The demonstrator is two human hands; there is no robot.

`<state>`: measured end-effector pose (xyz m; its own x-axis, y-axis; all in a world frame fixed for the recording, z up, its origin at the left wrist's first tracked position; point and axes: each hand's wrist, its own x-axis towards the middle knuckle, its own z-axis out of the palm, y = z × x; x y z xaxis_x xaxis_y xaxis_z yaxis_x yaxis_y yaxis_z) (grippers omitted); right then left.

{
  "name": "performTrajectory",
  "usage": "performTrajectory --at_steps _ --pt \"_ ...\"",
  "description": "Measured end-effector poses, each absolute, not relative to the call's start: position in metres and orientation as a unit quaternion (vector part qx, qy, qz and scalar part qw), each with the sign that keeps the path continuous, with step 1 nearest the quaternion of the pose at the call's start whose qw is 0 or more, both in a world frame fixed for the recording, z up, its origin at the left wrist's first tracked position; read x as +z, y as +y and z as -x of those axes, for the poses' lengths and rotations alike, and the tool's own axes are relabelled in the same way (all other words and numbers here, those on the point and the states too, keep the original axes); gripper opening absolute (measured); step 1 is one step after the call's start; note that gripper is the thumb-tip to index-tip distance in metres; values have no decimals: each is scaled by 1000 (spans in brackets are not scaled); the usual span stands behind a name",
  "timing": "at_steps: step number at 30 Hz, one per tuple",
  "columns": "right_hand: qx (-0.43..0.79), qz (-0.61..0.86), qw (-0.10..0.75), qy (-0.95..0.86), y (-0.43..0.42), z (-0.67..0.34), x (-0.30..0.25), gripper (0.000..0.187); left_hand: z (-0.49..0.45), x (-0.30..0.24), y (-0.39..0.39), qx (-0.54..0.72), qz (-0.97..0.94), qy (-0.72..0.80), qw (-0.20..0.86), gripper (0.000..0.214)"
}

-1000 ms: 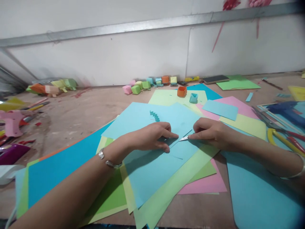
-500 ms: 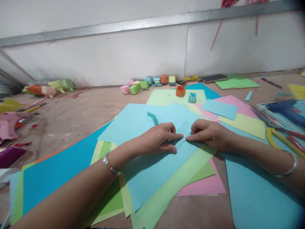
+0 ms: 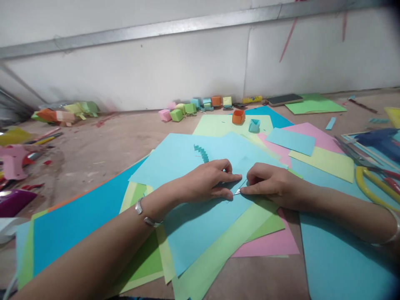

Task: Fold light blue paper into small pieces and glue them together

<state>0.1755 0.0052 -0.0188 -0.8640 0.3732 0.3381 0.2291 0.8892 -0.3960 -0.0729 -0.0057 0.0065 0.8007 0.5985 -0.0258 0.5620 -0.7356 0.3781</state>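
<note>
My left hand [image 3: 215, 180] rests on a light blue paper sheet [image 3: 193, 237], thumb and forefinger stretched out and apart. Close by its fingertips, my right hand [image 3: 265, 183] pinches a small thin piece with a whitish, pointed end [image 3: 238, 191]. A thin dark line runs along that piece; its exact kind is too small to make out. Just beyond my left hand lies a teal zigzag-folded paper strip [image 3: 201, 153].
Small folded paper cubes [image 3: 190, 109] line the wall, with an orange paper box [image 3: 238, 117] nearer. Yellow-handled scissors [image 3: 362, 183] lie right. A pink glue gun [image 3: 14, 160] is at left. A phone [image 3: 284, 99] sits at the back.
My right hand has moved slightly down, and the whitish end of the small piece is now lower, near my left thumb. My left hand stays almost in place.
</note>
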Motion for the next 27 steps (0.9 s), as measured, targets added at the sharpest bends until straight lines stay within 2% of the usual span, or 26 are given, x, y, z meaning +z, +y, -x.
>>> performTrajectory --at_steps 11,14,16,17,19,22,27 --pt "200 90 224 -950 -15 -162 -4 25 73 5 -5 65 -929 309 193 35" --pt "106 216 312 -919 9 -182 4 31 72 6 -7 62 -926 324 183 36" --pt "10 352 356 -866 34 -203 1 25 72 6 -8 62 -920 338 186 37" --pt "-28 412 344 -844 46 -213 -3 23 72 6 -9 62 -918 342 189 38" --pt "-57 475 255 -840 62 -226 -11 24 73 6 -10 66 -917 343 192 38" --pt "-87 472 242 -843 62 -220 -19 28 73 7 -11 64 -921 334 189 38" --pt "52 389 236 -889 29 -181 -13 27 73 10 -13 65 -924 331 181 37"
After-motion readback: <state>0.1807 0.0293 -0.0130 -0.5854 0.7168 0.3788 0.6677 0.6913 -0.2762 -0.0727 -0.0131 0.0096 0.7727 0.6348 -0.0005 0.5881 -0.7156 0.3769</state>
